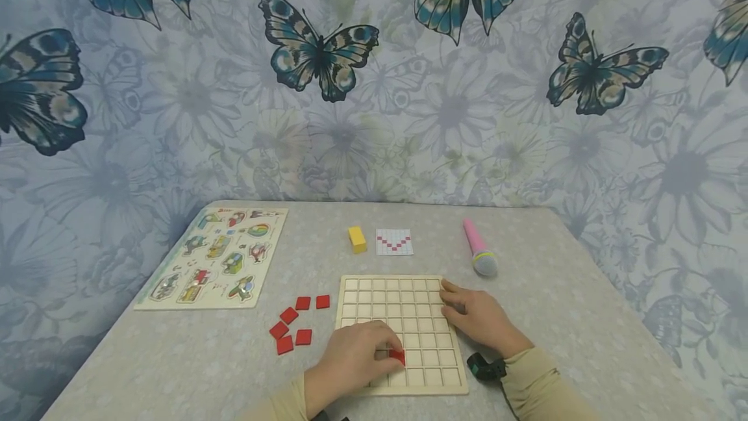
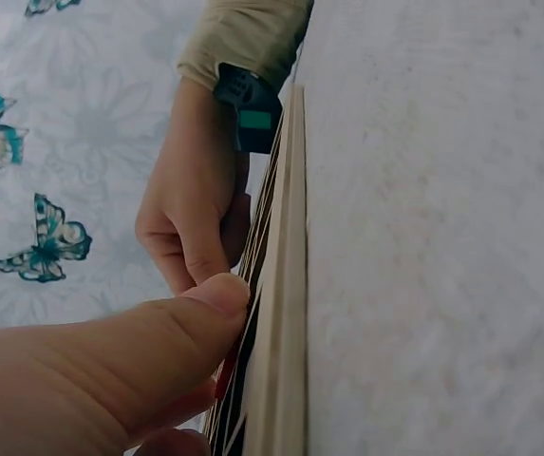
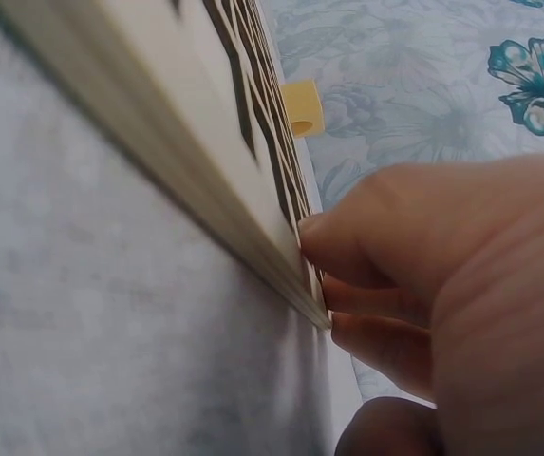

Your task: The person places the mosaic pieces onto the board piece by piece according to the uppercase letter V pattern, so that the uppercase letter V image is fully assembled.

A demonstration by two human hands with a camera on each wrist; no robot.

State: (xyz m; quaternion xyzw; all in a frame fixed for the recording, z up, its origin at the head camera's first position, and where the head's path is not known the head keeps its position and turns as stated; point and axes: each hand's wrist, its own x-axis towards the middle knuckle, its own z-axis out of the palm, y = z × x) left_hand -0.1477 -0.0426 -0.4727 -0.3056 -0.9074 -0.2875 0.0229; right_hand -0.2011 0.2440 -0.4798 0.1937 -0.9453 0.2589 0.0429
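The left hand (image 1: 353, 349) pinches a red tile (image 1: 397, 356) at the near half of the grid board (image 1: 429, 323); the right hand (image 1: 482, 320), fingers relaxed, touches its right edge, apparently to steady it.

Picture board (image 1: 211, 268): we've got it flat on the table's (image 1: 561, 291) left side
Pink mic (image 1: 480, 250): over on the right, grey head towards us
Yellow block (image 1: 357, 240): we spot it near the back
Backdrop (image 1: 374, 148): we get teal butterflies (image 1: 319, 54), pale flowers (image 1: 452, 112)
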